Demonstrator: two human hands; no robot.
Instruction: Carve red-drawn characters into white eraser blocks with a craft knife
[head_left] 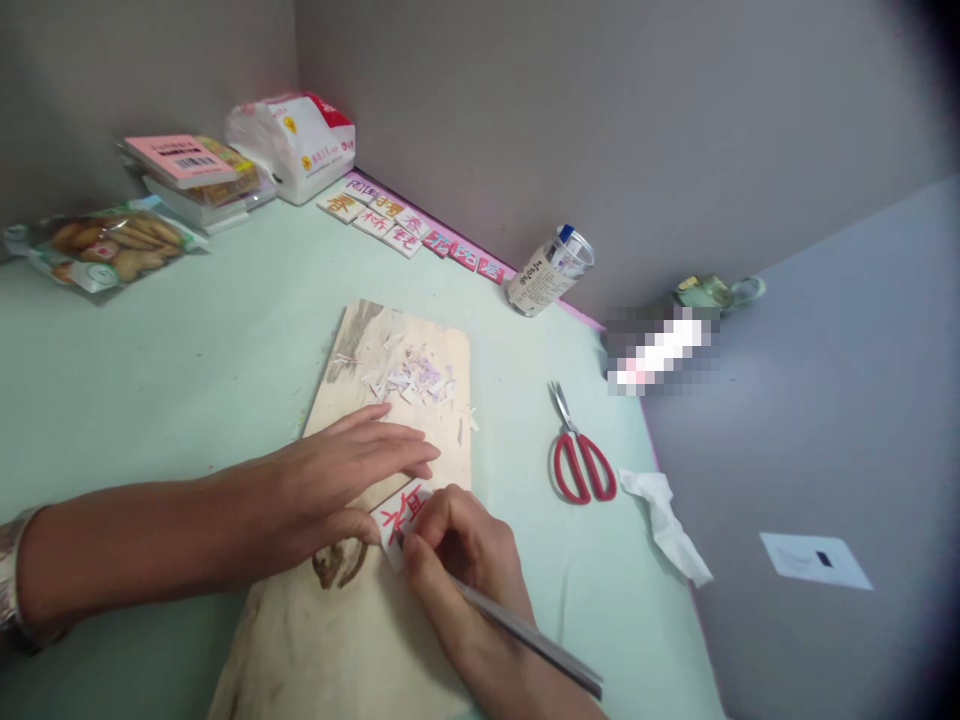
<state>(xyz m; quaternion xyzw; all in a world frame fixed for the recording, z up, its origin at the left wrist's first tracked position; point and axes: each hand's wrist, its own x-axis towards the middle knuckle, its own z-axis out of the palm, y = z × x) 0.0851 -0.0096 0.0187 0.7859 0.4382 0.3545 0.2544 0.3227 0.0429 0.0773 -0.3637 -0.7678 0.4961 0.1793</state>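
Note:
A small white block (pixel 394 516) with red characters lies on the wooden board (pixel 442 440). My left hand (pixel 360 460) rests over the board with its fingers stretched out, and its thumb touches the block's left edge. On the block's right side, my right hand (pixel 465 560) is closed in a pinch around a slim silver pen-shaped tool (pixel 536 640). The tool's tip is hidden behind my fingers, so its kind cannot be made out. White and purple shavings (pixel 416 378) lie farther up the board.
Red-handled scissors (pixel 581 460) and a crumpled tissue (pixel 667 525) lie to the right. A can (pixel 547 275) with items inside stands at the back edge, beside several character tiles (pixel 405 225). Bagged snacks (pixel 120 245), stacked books (pixel 191 170) and a tissue pack (pixel 300 145) occupy the far left.

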